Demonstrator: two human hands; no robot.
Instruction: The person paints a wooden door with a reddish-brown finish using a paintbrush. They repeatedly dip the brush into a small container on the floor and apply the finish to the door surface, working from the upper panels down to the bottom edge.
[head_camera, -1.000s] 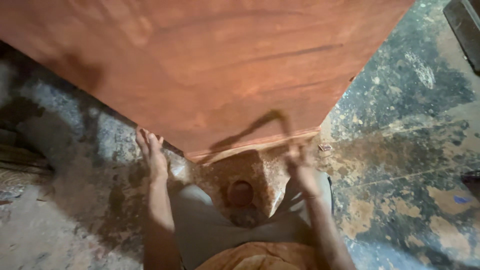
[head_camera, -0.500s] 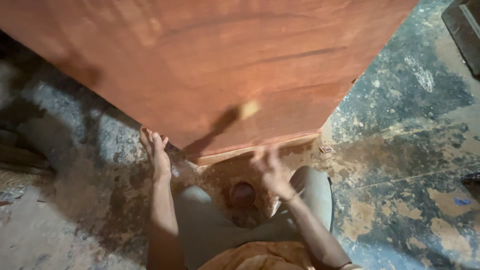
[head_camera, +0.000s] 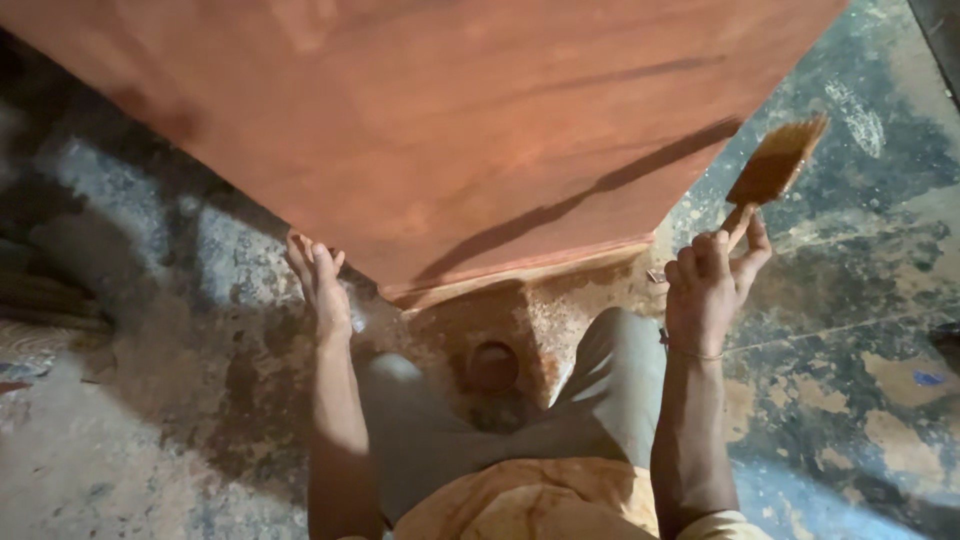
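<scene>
— Firstly, the brush: where do you have it?

— I log the paintbrush (head_camera: 775, 165) in the right hand (head_camera: 710, 285), fingers closed around its handle. Its bristles point up and away, tilted to the right, past the right edge of the wooden panel (head_camera: 430, 130) and over the stained floor (head_camera: 850, 330). The brush is blurred; I cannot tell whether its bristles are wet.

— And the other hand?

— I note the left hand (head_camera: 318, 285) lies flat with fingers spread, holding nothing, its fingertips at the panel's lower left edge. Whether they touch the wood, I cannot tell.

— Surroundings?

— I record that the reddish-brown panel fills the upper view, with the brush's shadow crossing it. Below its near corner sits a block (head_camera: 520, 320) stained the same colour. My view also takes in grey trousers (head_camera: 600, 390), the knees bent towards that block.
</scene>
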